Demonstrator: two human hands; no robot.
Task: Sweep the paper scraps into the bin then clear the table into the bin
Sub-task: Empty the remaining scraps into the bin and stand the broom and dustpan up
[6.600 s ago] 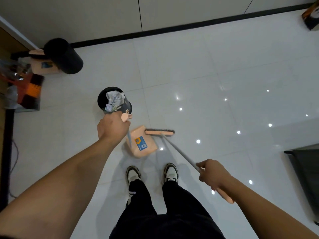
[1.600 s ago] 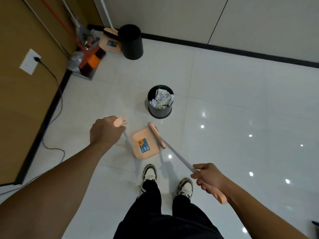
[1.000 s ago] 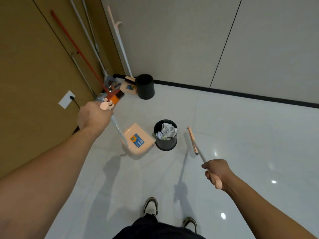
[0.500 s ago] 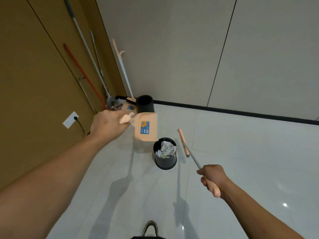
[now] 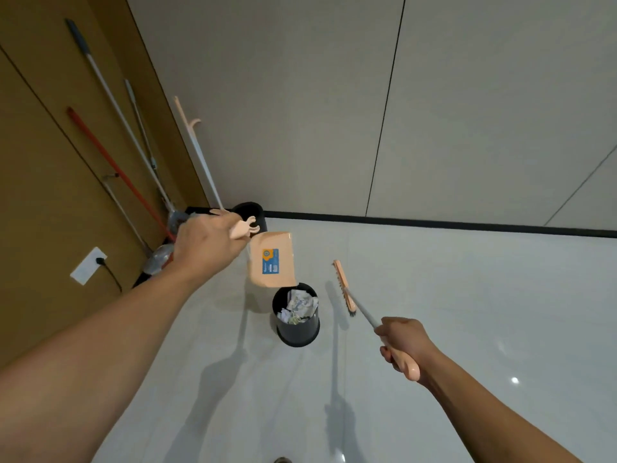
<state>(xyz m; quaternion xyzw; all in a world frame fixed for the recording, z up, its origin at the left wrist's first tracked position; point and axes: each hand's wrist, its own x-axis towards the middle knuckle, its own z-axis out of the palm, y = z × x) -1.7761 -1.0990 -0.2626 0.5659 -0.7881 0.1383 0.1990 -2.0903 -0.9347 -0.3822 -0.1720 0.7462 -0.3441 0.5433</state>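
- Our left hand has its fingers clenched round the peach handle of the dustpan, which hangs lifted and tipped, its lower edge just above the rim of the bin.
- Our right hand has its fingers wrapped round the grip of the broom; the brush head is raised off the floor, just right of the bin.
- The bin, black and round, stands upright on the pale tiled floor and holds crumpled paper scraps, heaped near its top.
- A second black bin stands by the wall behind the dustpan; we cannot tell what it holds.
- Several long-handled mops lean in the corner to the left.
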